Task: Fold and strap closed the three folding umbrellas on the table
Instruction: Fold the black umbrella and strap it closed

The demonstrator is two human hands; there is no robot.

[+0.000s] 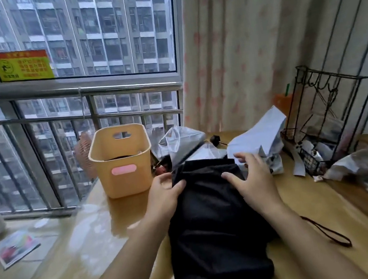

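Far left of the left hand, a booklet lies on the floor below the railing. Closer in, just left of that hand and a little beyond it, a peach basket stands on the tabletop, with a pink fan half hidden behind it.

The left hand pinches a fold at the far left edge of the black umbrella, thumb on top of the cloth and fingers curled under. The black umbrella lies between the two hands as a loose dark bundle that runs from the fingertips back toward the person and fills the space between the forearms.

Just beyond the left hand's fingers, a silver umbrella sits crumpled and still unfolded. One of its dark ribs slants down to the black cloth.

The right hand is spread flat, with its thumb resting on the black umbrella and its straight fingers over the bundle's far right edge. Just past those fingers lies a white umbrella, also rumpled, crowding the black one.

Right of the right forearm, a black cord loop lies on the tabletop. Farther right of that hand stands a wire rack with clutter at its foot, and a curtain hangs behind.
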